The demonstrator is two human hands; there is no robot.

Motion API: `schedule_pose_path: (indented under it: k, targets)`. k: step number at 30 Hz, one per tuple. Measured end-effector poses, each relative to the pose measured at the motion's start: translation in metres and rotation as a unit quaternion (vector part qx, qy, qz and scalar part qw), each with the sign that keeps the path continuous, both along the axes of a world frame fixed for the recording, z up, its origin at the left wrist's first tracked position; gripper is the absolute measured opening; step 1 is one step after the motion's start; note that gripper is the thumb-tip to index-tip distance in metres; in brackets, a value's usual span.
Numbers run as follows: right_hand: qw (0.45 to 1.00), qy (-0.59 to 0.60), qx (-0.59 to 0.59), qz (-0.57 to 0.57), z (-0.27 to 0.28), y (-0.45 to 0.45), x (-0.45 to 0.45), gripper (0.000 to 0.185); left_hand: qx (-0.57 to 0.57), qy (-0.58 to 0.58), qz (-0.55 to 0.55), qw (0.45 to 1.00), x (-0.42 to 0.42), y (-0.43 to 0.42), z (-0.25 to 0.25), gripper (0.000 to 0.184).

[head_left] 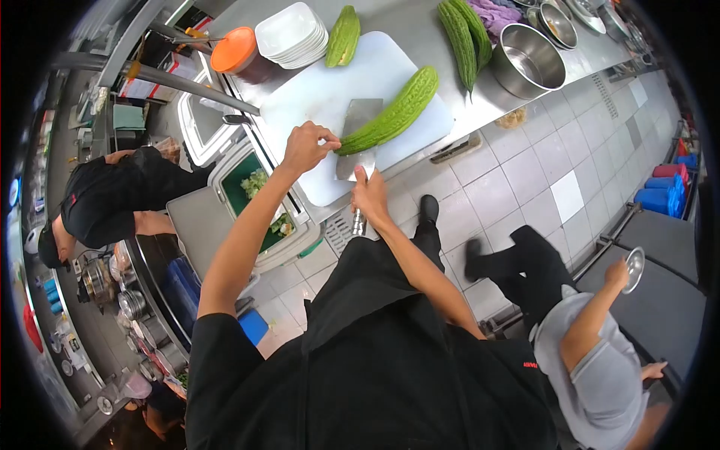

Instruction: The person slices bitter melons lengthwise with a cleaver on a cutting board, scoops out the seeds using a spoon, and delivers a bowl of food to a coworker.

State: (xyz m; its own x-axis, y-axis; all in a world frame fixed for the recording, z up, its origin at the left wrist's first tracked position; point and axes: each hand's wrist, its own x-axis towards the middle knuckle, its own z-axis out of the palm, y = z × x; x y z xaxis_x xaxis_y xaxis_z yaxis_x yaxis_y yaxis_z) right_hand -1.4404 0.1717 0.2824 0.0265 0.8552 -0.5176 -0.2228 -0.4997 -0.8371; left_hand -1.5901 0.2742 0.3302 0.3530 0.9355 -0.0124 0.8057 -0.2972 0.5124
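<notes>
A long green bitter gourd (397, 112) lies diagonally on the white cutting board (300, 97). My left hand (306, 148) pinches its lower left tip. My right hand (369, 196) is closed round the handle of a cleaver (360, 112), whose wide blade passes beneath the gourd and shows on both sides of it. Another bitter gourd (343, 36) rests at the board's top edge. More gourds (463, 45) lie on the steel counter to the right, beside a metal pot (529, 61).
Stacked white dishes (292, 34) and an orange-lidded tub (234, 50) stand at the back left. Left of the board is an open bin (247, 195) with green scraps. One person (112, 191) bends at the left; another (592, 360) at the lower right holds a metal bowl (634, 270).
</notes>
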Motion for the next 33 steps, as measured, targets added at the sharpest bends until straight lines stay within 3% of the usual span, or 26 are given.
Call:
schedule_pose_path:
  k: [1, 3, 5, 7, 8, 10, 14, 16, 17, 19, 20, 22, 25, 28, 31, 33]
  targets:
    - [1.000, -0.006, 0.001, 0.006, -0.003, -0.002, 0.001, 0.032, 0.004, 0.003, -0.002, 1.000, 0.001, 0.002, 0.003, 0.016]
    - [1.000, -0.010, 0.009, 0.001, -0.006, 0.001, 0.003, 0.032, 0.019, 0.139, -0.071, 0.988, 0.023, 0.019, 0.019, 0.026]
    - [0.999, -0.023, 0.037, 0.008, -0.012, -0.002, 0.003, 0.033, 0.025, 0.060, -0.067, 0.996, 0.075, 0.031, 0.021, 0.051]
    - [0.999, -0.037, 0.029, 0.013, -0.004, -0.003, 0.004, 0.033, 0.050, 0.093, -0.072, 0.992, 0.128, 0.035, 0.015, 0.080]
    - [0.998, -0.052, 0.023, 0.021, 0.000, -0.003, 0.005, 0.032, 0.053, 0.093, -0.075, 0.991, 0.146, 0.040, 0.006, 0.080]
    - [0.997, -0.052, 0.055, 0.010, 0.002, -0.005, 0.009, 0.031, -0.024, 0.213, 0.011, 0.977, 0.175, 0.060, -0.011, 0.090]
    - [0.993, -0.099, 0.038, 0.050, 0.012, -0.005, 0.021, 0.030, -0.066, 0.202, -0.007, 0.977, 0.168, 0.096, 0.000, 0.080]
    - [0.945, -0.284, 0.148, 0.063, 0.009, 0.004, 0.027, 0.025, -0.111, 0.046, 0.015, 0.993, 0.145, 0.122, 0.007, 0.073]
    - [0.944, -0.288, 0.148, 0.059, 0.020, 0.006, 0.037, 0.025, -0.131, -0.076, 0.040, 0.988, 0.133, 0.120, 0.028, 0.070]
    - [0.887, -0.380, 0.225, 0.134, 0.060, 0.012, 0.060, 0.023, -0.152, -0.281, 0.072, 0.945, 0.106, 0.121, 0.054, 0.065]
    - [0.884, -0.386, 0.227, 0.134, 0.071, 0.017, 0.064, 0.023, -0.153, -0.361, 0.080, 0.916, 0.095, 0.123, 0.056, 0.063]
    - [0.851, -0.439, 0.219, 0.187, 0.086, 0.026, 0.065, 0.023, -0.155, -0.409, 0.105, 0.893, 0.079, 0.118, 0.052, 0.063]
    - [0.817, -0.476, 0.283, 0.163, 0.040, 0.030, 0.049, 0.024, -0.151, -0.481, 0.154, 0.850, 0.059, 0.112, 0.029, 0.062]
    - [0.852, -0.452, 0.203, 0.168, 0.030, 0.028, 0.044, 0.020, -0.134, -0.524, 0.179, 0.822, 0.046, 0.123, 0.028, 0.060]
    - [0.843, -0.463, 0.188, 0.197, 0.033, 0.030, 0.052, 0.023, -0.135, -0.567, 0.219, 0.783, 0.029, 0.152, 0.039, 0.058]
    - [0.848, -0.455, 0.182, 0.203, 0.039, 0.031, 0.055, 0.024, -0.140, -0.538, 0.213, 0.804, 0.035, 0.174, 0.075, 0.059]
